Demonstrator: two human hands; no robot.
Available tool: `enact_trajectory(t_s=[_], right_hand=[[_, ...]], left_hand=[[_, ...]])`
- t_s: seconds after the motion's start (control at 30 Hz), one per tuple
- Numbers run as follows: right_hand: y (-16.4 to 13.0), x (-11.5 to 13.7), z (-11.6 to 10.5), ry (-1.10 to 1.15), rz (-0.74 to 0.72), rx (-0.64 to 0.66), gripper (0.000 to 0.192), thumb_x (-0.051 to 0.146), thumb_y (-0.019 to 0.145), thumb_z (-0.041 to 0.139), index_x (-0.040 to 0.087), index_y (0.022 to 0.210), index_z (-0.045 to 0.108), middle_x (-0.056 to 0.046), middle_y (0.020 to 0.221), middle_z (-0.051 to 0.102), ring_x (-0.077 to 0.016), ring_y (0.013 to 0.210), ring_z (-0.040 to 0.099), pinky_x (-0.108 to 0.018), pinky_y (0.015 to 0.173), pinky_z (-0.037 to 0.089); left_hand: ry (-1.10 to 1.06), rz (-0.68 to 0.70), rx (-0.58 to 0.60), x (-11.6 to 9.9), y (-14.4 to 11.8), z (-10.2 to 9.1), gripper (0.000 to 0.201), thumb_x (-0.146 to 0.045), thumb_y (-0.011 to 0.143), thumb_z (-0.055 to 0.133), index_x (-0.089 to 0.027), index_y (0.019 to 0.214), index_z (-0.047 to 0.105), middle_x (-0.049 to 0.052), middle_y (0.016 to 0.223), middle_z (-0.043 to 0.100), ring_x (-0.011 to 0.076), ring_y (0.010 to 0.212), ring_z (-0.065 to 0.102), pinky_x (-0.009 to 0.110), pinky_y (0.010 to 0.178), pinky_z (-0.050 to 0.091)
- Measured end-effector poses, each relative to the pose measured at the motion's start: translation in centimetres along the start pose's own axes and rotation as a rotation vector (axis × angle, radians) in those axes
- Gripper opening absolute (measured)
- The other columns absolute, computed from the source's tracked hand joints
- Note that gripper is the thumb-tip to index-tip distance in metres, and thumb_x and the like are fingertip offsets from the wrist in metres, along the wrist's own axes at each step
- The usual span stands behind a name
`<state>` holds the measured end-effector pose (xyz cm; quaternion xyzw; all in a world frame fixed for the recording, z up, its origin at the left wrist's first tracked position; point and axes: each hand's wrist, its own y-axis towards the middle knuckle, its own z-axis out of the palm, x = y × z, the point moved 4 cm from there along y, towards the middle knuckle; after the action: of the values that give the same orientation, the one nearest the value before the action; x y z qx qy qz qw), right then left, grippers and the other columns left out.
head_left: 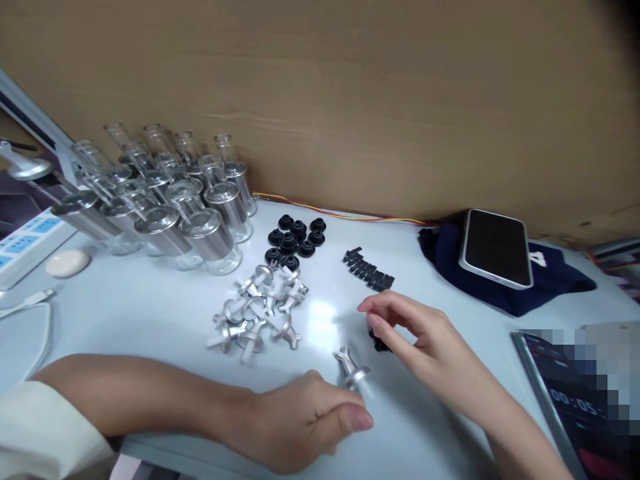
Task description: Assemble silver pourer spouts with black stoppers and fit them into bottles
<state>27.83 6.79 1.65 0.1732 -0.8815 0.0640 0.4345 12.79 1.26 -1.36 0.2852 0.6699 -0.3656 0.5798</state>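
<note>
My left hand (310, 423) is closed near the front of the table, its thumb pressed over the curled fingers; anything inside is hidden. Just beyond its fingers is a silver bottle pourer (354, 375) with a disc and a pale stem, the stem's end close to the index finger; I cannot tell whether they touch. My right hand (425, 340) hovers to the right, thumb and index finger slightly apart, with nothing visible between them. Partly behind its thumb lie small black parts (379, 343). A loose heap of similar pourers (255, 310) lies to the left.
Several glass bottles with metal sleeves (205, 230) stand at back left. Black rubber stoppers (289, 243) and a row of black strips (369, 269) lie mid-table. A white-edged device (496, 248) rests on dark cloth (440, 257). At right is a timer screen (565, 400); at left, a power strip (37, 243).
</note>
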Motion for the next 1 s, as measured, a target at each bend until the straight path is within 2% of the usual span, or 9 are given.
enact_trajectory(t_s=[0.1,0.17,0.37,0.5,0.6,0.7,0.77,0.87,1.0], right_hand=[[-0.3,0.4,-0.2,-0.077,-0.055,0.174,0.014,0.019,0.083,0.055,0.023,0.092,0.065,-0.001,0.079,0.063,-0.0143,0.070,0.058,-0.025,0.067,0.048],[-0.6,0.6,0.0,-0.071,-0.044,0.295,0.015,0.015,0.076,0.062,0.023,0.088,0.068,0.002,0.073,0.060,-0.0135,0.067,0.057,-0.024,0.065,0.047],[-0.9,0.5,1.2,-0.019,0.003,0.406,0.014,0.011,0.077,0.060,0.021,0.074,0.069,0.003,0.065,0.056,-0.0114,0.059,0.052,-0.021,0.056,0.043],[-0.6,0.1,1.2,0.026,0.021,0.350,0.009,0.015,0.078,0.059,0.019,0.074,0.066,0.004,0.059,0.053,-0.0103,0.054,0.048,-0.020,0.052,0.041],[-0.3,-0.1,0.2,0.087,0.025,0.168,0.003,0.019,0.078,0.059,0.019,0.078,0.061,0.005,0.055,0.054,-0.0097,0.050,0.048,-0.020,0.051,0.043],[-0.2,-0.1,-0.7,0.121,0.010,-0.031,0.002,0.021,0.077,0.059,0.019,0.078,0.058,0.004,0.055,0.058,-0.0093,0.047,0.048,-0.020,0.047,0.043],[-0.3,0.0,-0.7,0.145,-0.004,-0.076,0.003,0.021,0.076,0.060,0.019,0.077,0.058,0.003,0.056,0.060,-0.0087,0.044,0.048,-0.019,0.044,0.042],[-0.4,0.5,-0.1,0.168,-0.037,-0.056,0.002,0.019,0.075,0.061,0.019,0.076,0.059,0.002,0.057,0.061,-0.0087,0.045,0.049,-0.019,0.044,0.043],[-0.5,0.8,0.9,0.187,-0.056,0.022,0.006,0.019,0.076,0.063,0.019,0.072,0.059,0.002,0.059,0.062,-0.0092,0.047,0.052,-0.019,0.046,0.045]], left_hand=[[0.139,0.031,0.129,-0.4,-0.3,0.2,0.039,-0.041,0.095,0.027,-0.021,0.062,0.027,-0.006,0.049,0.029,0.0110,0.045,0.027,0.024,0.056,0.030],[0.204,0.017,0.160,-0.5,-0.5,0.3,0.038,-0.043,0.096,0.026,-0.021,0.064,0.027,-0.006,0.049,0.028,0.0131,0.048,0.027,0.024,0.056,0.029],[0.148,-0.045,0.029,0.1,-0.3,0.2,0.026,-0.033,0.097,0.027,-0.021,0.076,0.038,-0.005,0.055,0.034,0.0118,0.050,0.033,0.022,0.051,0.028],[-0.316,-0.068,-0.031,0.9,0.1,0.4,0.025,-0.045,0.095,0.035,-0.022,0.084,0.036,-0.010,0.052,0.026,0.0072,0.040,0.021,0.018,0.039,0.021],[-0.649,-0.099,-0.044,1.4,0.6,0.5,0.031,-0.050,0.089,0.050,-0.024,0.090,0.033,-0.014,0.049,0.025,0.0041,0.033,0.017,0.014,0.033,0.021],[-0.780,-0.121,-0.127,1.7,0.9,0.0,0.046,-0.044,0.077,0.070,-0.025,0.095,0.032,-0.014,0.058,0.042,0.0010,0.030,0.028,0.013,0.030,0.032],[-0.855,-0.132,-0.126,1.7,1.1,-0.3,0.051,-0.048,0.075,0.070,-0.025,0.099,0.032,-0.012,0.065,0.050,0.0010,0.029,0.033,0.014,0.029,0.036],[-0.923,-0.153,-0.070,1.6,1.3,-0.4,0.050,-0.066,0.080,0.053,-0.023,0.100,0.036,-0.009,0.059,0.053,0.0013,0.027,0.026,0.012,0.025,0.027],[-0.886,-0.192,-0.077,1.6,1.5,-0.4,0.053,-0.072,0.080,0.045,-0.020,0.078,0.036,-0.009,0.045,0.045,0.0015,0.025,0.019,0.013,0.025,0.018]])
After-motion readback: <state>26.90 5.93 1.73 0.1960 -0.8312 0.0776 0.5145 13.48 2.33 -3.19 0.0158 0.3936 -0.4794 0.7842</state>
